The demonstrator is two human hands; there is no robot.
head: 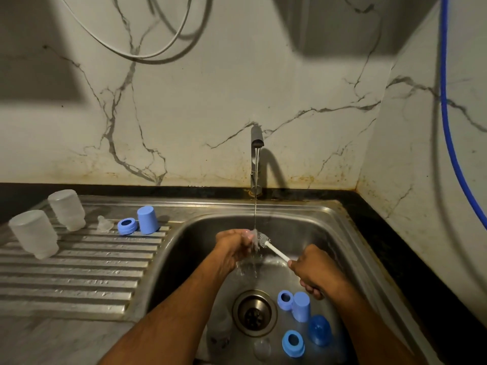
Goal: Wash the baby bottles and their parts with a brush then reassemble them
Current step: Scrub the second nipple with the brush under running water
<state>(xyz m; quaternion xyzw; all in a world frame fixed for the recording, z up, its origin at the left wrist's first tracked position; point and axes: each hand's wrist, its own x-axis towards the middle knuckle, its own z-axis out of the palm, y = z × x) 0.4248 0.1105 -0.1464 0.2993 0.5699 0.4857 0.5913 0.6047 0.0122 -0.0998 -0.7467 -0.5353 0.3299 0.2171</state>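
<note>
I find no brand, label or writing that I can read on anything in view. At the centre of the frame, my left hand is curled around a small clear part under the thin stream from the faucet; it looks like a teat, but the water blurs it. My right hand grips the white handle of the brush, whose bristle head sits against that part.

In the lower right of the frame, on the floor of the sink, lie 2 blue collar rings, 1 light blue cap and 1 darker blue domed cap, all beside the drain. A clear piece lies below the drain, too faint to identify.

On the ribbed drainboard at the left stand 2 frosted bottles upside down, then a clear teat, a blue ring and a blue cap in a row. A blue hose runs down the wall at the right, and a grey cable loops at the upper left.
</note>
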